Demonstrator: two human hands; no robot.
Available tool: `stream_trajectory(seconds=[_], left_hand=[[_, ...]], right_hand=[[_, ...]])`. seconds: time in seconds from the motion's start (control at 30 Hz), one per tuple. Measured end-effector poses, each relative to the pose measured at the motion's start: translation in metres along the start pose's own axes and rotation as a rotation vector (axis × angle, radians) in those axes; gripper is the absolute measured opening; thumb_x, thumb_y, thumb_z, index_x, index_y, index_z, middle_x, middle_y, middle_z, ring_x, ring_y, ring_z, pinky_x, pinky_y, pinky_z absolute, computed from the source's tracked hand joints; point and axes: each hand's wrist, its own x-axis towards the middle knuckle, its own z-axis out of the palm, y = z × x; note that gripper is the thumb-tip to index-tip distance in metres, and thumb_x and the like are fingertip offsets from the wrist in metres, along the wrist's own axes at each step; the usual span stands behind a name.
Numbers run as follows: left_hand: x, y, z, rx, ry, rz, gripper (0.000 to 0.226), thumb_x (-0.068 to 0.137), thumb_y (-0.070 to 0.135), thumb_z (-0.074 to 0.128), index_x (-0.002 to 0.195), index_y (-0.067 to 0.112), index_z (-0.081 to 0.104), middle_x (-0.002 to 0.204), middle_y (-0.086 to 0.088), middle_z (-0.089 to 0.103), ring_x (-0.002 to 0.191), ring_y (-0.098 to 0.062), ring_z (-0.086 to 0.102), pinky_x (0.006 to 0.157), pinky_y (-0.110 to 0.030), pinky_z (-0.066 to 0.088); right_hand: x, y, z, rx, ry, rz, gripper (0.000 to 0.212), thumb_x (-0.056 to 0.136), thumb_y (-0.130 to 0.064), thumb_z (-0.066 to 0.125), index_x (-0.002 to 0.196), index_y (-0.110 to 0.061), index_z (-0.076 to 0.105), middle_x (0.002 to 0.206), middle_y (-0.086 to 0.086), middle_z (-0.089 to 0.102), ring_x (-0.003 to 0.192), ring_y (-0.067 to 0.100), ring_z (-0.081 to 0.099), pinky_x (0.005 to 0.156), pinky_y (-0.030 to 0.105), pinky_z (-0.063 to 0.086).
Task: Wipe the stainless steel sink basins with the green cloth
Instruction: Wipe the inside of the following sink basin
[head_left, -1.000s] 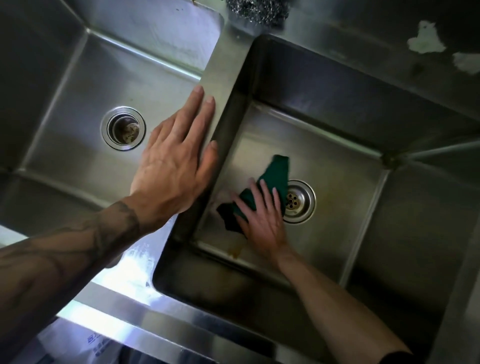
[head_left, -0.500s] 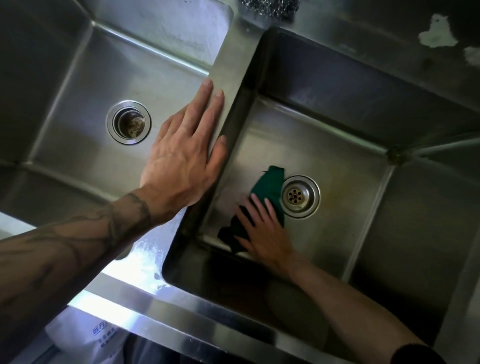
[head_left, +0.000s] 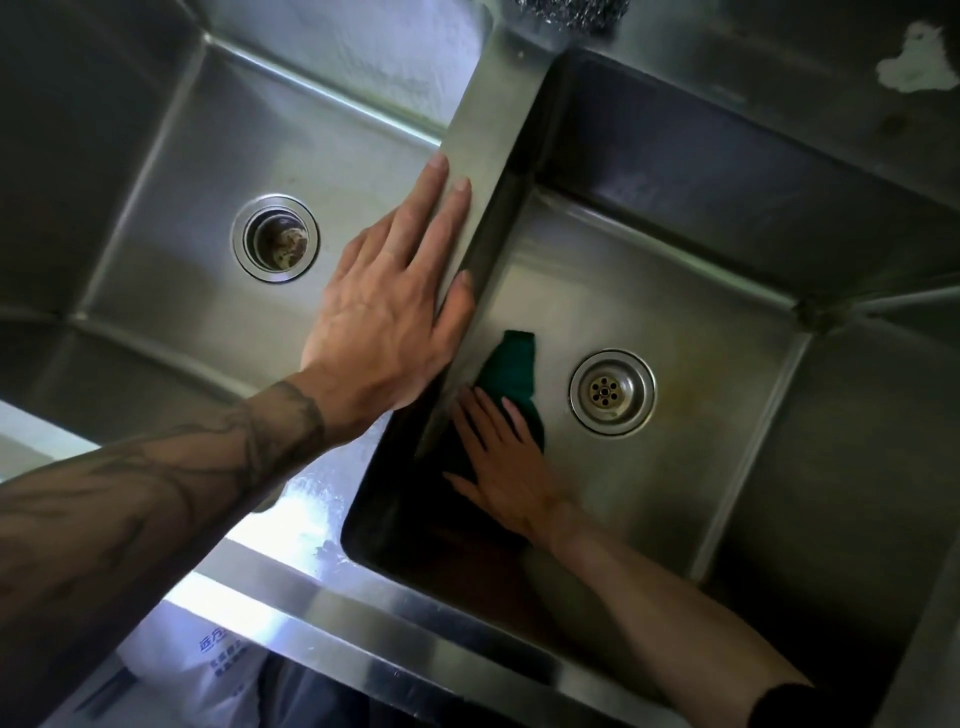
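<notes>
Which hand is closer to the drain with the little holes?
Right. The right hand presses the green cloth flat in the right basin, just beside that drain. The left hand rests up on the divider, farther away.

Dim overall; bright glare on the sink's front rim (head_left: 291, 525), deep shadow along the right basin's near wall (head_left: 415, 530), wide-angle bending at edges.
</notes>
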Motion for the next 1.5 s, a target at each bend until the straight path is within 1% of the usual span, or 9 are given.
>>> stream_trajectory(seconds=[0.3, 0.43, 0.6, 0.8, 0.93, 1.03, 1.17, 1.33, 1.5], left_hand=[[0.000, 0.003, -0.004, -0.005, -0.025, -0.007, 0.067, 0.109, 0.039, 0.033, 0.168, 0.010, 0.020, 0.178, -0.009, 0.011, 0.156, -0.029, 0.034, 0.125, -0.044, 0.032], [0.000, 0.002, -0.002, -0.005, -0.022, -0.007, 0.067, 0.109, 0.038, 0.034, 0.168, 0.010, 0.021, 0.178, -0.009, 0.012, 0.156, -0.029, 0.034, 0.125, -0.043, 0.032], [0.000, 0.003, -0.004, -0.010, -0.042, -0.011, 0.067, 0.109, 0.037, 0.034, 0.168, 0.010, 0.020, 0.178, -0.009, 0.011, 0.157, -0.029, 0.033, 0.126, -0.046, 0.032], [0.000, 0.002, -0.002, -0.014, -0.046, -0.014, 0.068, 0.109, 0.039, 0.034, 0.169, 0.012, 0.018, 0.178, -0.008, 0.009, 0.156, -0.030, 0.034, 0.126, -0.046, 0.033], [0.000, 0.001, -0.001, -0.006, -0.051, -0.018, 0.069, 0.108, 0.039, 0.033, 0.169, 0.013, 0.017, 0.179, -0.006, 0.008, 0.155, -0.031, 0.035, 0.125, -0.047, 0.034], [0.000, 0.002, -0.001, -0.016, -0.041, -0.021, 0.069, 0.107, 0.038, 0.035, 0.169, 0.013, 0.020, 0.178, -0.007, 0.011, 0.153, -0.033, 0.038, 0.124, -0.048, 0.035], [-0.001, 0.002, 0.000, -0.027, -0.021, -0.008, 0.067, 0.109, 0.039, 0.036, 0.168, 0.012, 0.021, 0.178, -0.008, 0.013, 0.154, -0.034, 0.038, 0.125, -0.048, 0.034], [-0.001, 0.000, 0.004, -0.026, 0.005, -0.012, 0.067, 0.108, 0.040, 0.037, 0.168, 0.013, 0.021, 0.178, -0.007, 0.013, 0.151, -0.036, 0.041, 0.122, -0.049, 0.035], [-0.001, 0.001, 0.002, 0.034, 0.009, -0.014, 0.067, 0.108, 0.041, 0.037, 0.168, 0.013, 0.023, 0.177, -0.010, 0.015, 0.152, -0.037, 0.038, 0.124, -0.050, 0.032]], right_hand=[[-0.068, 0.044, -0.005, -0.065, -0.051, -0.044, 0.082, 0.106, -0.064, 0.035, 0.167, -0.011, 0.015, 0.175, 0.012, 0.005, 0.163, 0.030, 0.003, 0.129, 0.053, 0.014], [-0.032, 0.021, -0.002, 0.082, 0.020, 0.110, 0.098, 0.099, -0.072, 0.040, 0.166, -0.007, 0.012, 0.175, 0.014, 0.005, 0.163, 0.029, 0.002, 0.132, 0.049, 0.005], [0.018, -0.011, 0.001, 0.095, 0.042, 0.038, 0.094, 0.101, -0.067, 0.042, 0.164, -0.001, 0.018, 0.172, 0.019, 0.015, 0.162, 0.032, 0.009, 0.131, 0.051, 0.010], [-0.048, 0.036, -0.005, 0.014, -0.022, 0.144, 0.098, 0.099, -0.074, 0.038, 0.167, -0.010, 0.011, 0.175, 0.014, 0.001, 0.163, 0.029, -0.001, 0.131, 0.051, 0.010], [-0.009, 0.015, -0.008, 0.049, 0.039, 0.245, 0.101, 0.093, -0.071, 0.050, 0.164, -0.005, 0.022, 0.172, 0.021, 0.015, 0.162, 0.034, 0.008, 0.130, 0.054, 0.012], [0.030, -0.014, -0.007, 0.122, 0.065, 0.179, 0.098, 0.095, -0.068, 0.052, 0.163, -0.002, 0.024, 0.170, 0.022, 0.022, 0.160, 0.036, 0.014, 0.130, 0.053, 0.012], [-0.019, 0.009, 0.001, 0.018, -0.011, 0.048, 0.092, 0.100, -0.064, 0.047, 0.165, -0.006, 0.018, 0.173, 0.019, 0.015, 0.162, 0.033, 0.007, 0.130, 0.053, 0.015], [-0.117, 0.065, -0.001, -0.083, -0.084, 0.164, 0.092, 0.103, -0.071, 0.030, 0.166, -0.007, 0.009, 0.174, 0.018, 0.004, 0.162, 0.033, 0.003, 0.128, 0.055, 0.019], [-0.063, 0.041, 0.001, -0.005, -0.017, 0.181, 0.085, 0.102, -0.069, 0.038, 0.168, -0.022, 0.011, 0.175, 0.016, -0.002, 0.162, 0.036, 0.000, 0.129, 0.057, 0.011]])
